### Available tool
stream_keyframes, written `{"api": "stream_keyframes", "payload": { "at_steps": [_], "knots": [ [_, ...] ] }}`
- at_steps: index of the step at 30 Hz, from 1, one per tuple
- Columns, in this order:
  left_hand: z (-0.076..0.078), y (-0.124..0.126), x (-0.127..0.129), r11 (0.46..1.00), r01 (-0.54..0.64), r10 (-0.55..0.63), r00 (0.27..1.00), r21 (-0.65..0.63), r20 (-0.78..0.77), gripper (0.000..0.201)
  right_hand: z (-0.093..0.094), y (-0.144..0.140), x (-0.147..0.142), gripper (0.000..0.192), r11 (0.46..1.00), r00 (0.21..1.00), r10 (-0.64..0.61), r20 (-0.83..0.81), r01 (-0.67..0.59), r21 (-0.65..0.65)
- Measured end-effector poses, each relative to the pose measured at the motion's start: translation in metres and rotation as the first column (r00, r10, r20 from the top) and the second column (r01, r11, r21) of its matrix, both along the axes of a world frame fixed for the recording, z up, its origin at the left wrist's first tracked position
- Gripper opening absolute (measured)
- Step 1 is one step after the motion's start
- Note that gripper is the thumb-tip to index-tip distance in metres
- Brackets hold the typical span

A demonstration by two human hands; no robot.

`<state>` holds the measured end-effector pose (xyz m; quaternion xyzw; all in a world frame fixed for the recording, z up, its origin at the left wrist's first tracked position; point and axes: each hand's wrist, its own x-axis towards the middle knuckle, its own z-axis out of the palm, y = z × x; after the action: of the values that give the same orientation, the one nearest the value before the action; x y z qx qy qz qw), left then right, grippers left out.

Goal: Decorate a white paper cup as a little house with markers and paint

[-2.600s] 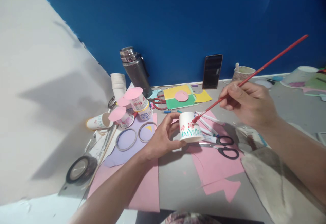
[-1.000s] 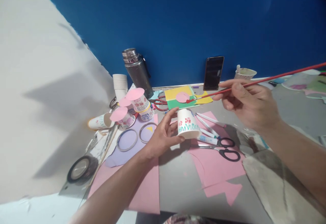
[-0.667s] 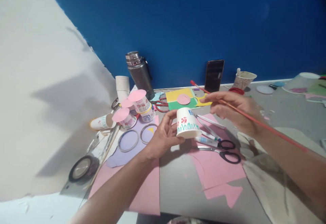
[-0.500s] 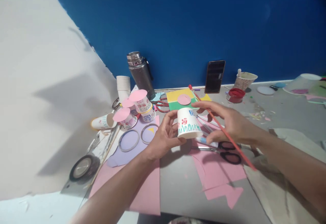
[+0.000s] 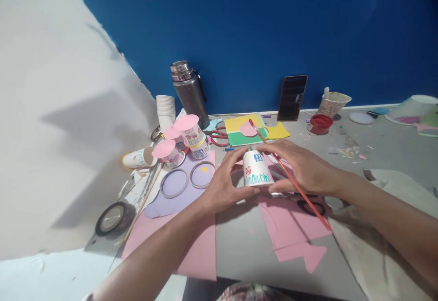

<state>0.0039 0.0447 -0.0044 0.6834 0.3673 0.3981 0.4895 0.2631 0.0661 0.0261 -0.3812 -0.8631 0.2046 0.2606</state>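
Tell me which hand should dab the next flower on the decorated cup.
Right, probably. The right hand already holds the red paintbrush beside the paper cup, while the left hand grips the cup's other side.

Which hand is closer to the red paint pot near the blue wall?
Right. The right hand lies just in front of the red paint pot, slightly to its left; the left hand is farther left, beyond the paper cup.

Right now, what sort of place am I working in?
Probably a craft table against a blue wall: both hands hold a painted paper cup, with coloured paper sheets, scissors and a red paint pot around.
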Motion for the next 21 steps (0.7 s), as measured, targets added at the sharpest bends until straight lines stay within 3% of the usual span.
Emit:
{"api": "stream_keyframes", "payload": {
  "at_steps": [2, 4, 6, 10, 15, 21],
  "knots": [
    [0.001, 0.001, 0.001, 1.0, -0.008, 0.008, 1.0, 0.001, 0.005, 0.083, 0.005, -0.001, 0.002, 0.083, 0.999, 0.997, -0.038, -0.068, 0.037, -0.029],
    [0.001, 0.002, 0.002, 1.0, -0.026, 0.026, 0.999, -0.014, 0.02, 0.08, 0.009, -0.003, 0.006, 0.055, 0.993, 0.969, -0.117, -0.219, 0.115, -0.025],
    [0.001, 0.002, 0.002, 0.999, -0.043, 0.044, 0.999, -0.028, 0.024, 0.078, 0.013, -0.004, 0.009, 0.029, 0.979, 0.892, -0.195, -0.407, 0.205, -0.02],
    [-0.001, 0.002, 0.003, 0.995, -0.066, 0.068, 0.998, -0.073, 0.02, 0.076, 0.017, -0.003, 0.014, 0.028, 0.962, 0.745, -0.204, -0.634, 0.271, 0.009],
    [0.0, 0.003, 0.004, 0.983, -0.124, 0.128, 0.992, -0.134, 0.021, 0.077, 0.021, -0.004, 0.015, 0.029, 0.955, 0.696, -0.205, -0.688, 0.296, 0.014],
    [0.003, 0.003, 0.006, 0.983, -0.153, 0.152, 0.988, -0.099, -0.013, 0.076, 0.03, -0.019, 0.01, 0.026, 0.954, 0.799, -0.211, -0.563, 0.295, 0.061]
  ]
}}
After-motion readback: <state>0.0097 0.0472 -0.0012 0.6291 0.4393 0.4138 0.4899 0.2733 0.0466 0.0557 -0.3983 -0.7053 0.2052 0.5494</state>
